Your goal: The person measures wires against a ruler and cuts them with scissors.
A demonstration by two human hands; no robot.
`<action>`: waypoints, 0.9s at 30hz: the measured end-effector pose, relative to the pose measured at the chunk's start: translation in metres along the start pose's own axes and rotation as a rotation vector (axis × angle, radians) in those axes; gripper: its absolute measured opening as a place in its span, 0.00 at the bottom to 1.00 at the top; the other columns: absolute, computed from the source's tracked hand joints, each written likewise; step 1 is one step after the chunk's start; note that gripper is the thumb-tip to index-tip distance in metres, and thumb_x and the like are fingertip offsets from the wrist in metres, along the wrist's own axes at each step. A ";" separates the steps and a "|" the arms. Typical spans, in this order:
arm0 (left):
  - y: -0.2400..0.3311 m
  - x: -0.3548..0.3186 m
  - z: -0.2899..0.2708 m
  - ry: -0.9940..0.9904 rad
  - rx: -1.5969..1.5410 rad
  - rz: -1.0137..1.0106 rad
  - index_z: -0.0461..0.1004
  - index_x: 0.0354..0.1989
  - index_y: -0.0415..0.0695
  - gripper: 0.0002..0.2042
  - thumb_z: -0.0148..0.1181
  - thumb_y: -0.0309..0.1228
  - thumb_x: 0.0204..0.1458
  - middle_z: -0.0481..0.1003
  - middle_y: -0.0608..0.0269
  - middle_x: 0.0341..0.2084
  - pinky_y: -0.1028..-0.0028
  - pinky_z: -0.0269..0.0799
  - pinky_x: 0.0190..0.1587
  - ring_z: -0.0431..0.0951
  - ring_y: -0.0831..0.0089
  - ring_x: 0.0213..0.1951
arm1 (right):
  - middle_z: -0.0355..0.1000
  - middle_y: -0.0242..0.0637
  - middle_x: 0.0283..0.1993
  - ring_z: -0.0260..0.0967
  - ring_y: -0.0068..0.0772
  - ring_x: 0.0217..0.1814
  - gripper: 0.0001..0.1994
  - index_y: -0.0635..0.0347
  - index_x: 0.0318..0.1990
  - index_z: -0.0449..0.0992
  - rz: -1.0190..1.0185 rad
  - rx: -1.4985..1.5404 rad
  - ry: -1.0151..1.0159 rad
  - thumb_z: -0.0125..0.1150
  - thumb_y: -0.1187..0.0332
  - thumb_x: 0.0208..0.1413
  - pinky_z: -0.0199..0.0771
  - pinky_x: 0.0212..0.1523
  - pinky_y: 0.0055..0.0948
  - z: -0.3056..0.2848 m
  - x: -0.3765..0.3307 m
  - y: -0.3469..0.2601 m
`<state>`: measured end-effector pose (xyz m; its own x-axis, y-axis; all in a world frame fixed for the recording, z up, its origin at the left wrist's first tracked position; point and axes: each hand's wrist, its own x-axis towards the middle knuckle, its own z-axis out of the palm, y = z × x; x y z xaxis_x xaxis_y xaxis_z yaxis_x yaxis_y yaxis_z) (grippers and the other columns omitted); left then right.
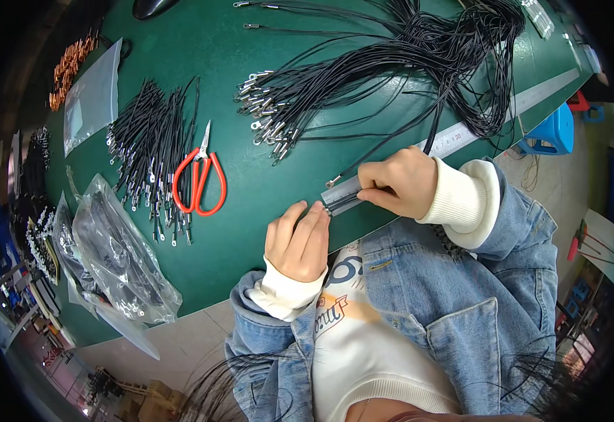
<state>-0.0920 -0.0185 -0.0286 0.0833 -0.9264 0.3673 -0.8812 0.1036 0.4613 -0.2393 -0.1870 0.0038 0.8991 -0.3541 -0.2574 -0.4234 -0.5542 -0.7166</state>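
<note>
Head cam: we've got black cable (343,203) along ruler (452,141), our R hand (400,184) at its 2 o'clock, pinching; our L hand (298,240) at 8, fingertips by its end, grip we can't tell.

Scale numbers (456,136) run along the metal ruler (463,140), and printed lettering (331,314) crosses the white shirt (363,352).

Light: bright, even on green tabletop (251,190), source unseen | Glare: pale sheen on tabletop's far side; white glints on clear plastic bag (120,253), metal cable ends (272,125) | Shadow: soft, darkest inside right hand (407,181) | Focus: middle crisp, left background dim, soft | Distortion: table edges bowed, rim black
</note>
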 end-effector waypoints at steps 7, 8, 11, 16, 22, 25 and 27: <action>0.000 -0.001 0.001 0.007 0.012 0.003 0.76 0.34 0.38 0.12 0.64 0.17 0.38 0.76 0.61 0.37 0.69 0.68 0.36 0.75 0.62 0.39 | 0.69 0.44 0.17 0.70 0.50 0.21 0.05 0.60 0.24 0.71 -0.060 -0.027 -0.017 0.53 0.72 0.49 0.70 0.24 0.42 0.000 0.002 0.003; 0.000 -0.001 0.001 0.006 0.012 0.003 0.76 0.34 0.38 0.12 0.64 0.17 0.38 0.76 0.61 0.37 0.69 0.68 0.36 0.75 0.62 0.39 | 0.69 0.45 0.17 0.69 0.50 0.21 0.05 0.61 0.24 0.70 -0.052 -0.051 -0.023 0.53 0.72 0.49 0.70 0.24 0.42 0.001 0.002 0.002; 0.001 0.001 0.000 -0.023 0.021 0.008 0.76 0.34 0.37 0.12 0.64 0.18 0.38 0.76 0.61 0.37 0.69 0.68 0.36 0.75 0.61 0.39 | 0.69 0.46 0.17 0.69 0.51 0.21 0.06 0.62 0.24 0.70 -0.048 -0.077 -0.015 0.53 0.71 0.49 0.70 0.25 0.43 0.001 0.003 0.001; 0.001 0.004 -0.001 -0.022 0.053 0.073 0.76 0.34 0.35 0.11 0.63 0.17 0.37 0.76 0.59 0.35 0.69 0.68 0.36 0.75 0.61 0.39 | 0.69 0.46 0.17 0.70 0.51 0.21 0.06 0.62 0.24 0.70 -0.052 -0.089 -0.017 0.54 0.70 0.50 0.70 0.25 0.43 0.001 0.003 0.001; -0.003 0.005 -0.002 -0.040 -0.056 0.053 0.75 0.33 0.34 0.12 0.63 0.16 0.36 0.75 0.57 0.34 0.68 0.69 0.35 0.75 0.60 0.39 | 0.69 0.46 0.18 0.70 0.51 0.22 0.07 0.62 0.25 0.71 -0.047 -0.081 -0.026 0.55 0.69 0.50 0.71 0.25 0.43 0.001 0.003 0.002; -0.003 0.008 -0.002 -0.048 -0.040 0.070 0.75 0.33 0.34 0.12 0.63 0.16 0.35 0.75 0.57 0.34 0.68 0.69 0.35 0.75 0.60 0.39 | 0.69 0.46 0.18 0.70 0.51 0.23 0.07 0.62 0.25 0.71 -0.038 -0.079 -0.042 0.55 0.69 0.50 0.71 0.26 0.43 -0.001 0.003 0.001; -0.005 0.007 -0.004 -0.060 -0.033 0.094 0.75 0.32 0.33 0.11 0.60 0.18 0.36 0.75 0.55 0.34 0.67 0.69 0.36 0.75 0.60 0.39 | 0.70 0.46 0.18 0.71 0.51 0.23 0.07 0.63 0.25 0.71 -0.034 -0.079 -0.053 0.55 0.68 0.50 0.71 0.26 0.43 -0.002 0.003 0.001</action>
<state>-0.0848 -0.0237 -0.0253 -0.0278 -0.9318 0.3620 -0.8682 0.2020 0.4533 -0.2374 -0.1898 0.0033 0.9167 -0.2949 -0.2695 -0.3983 -0.6232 -0.6730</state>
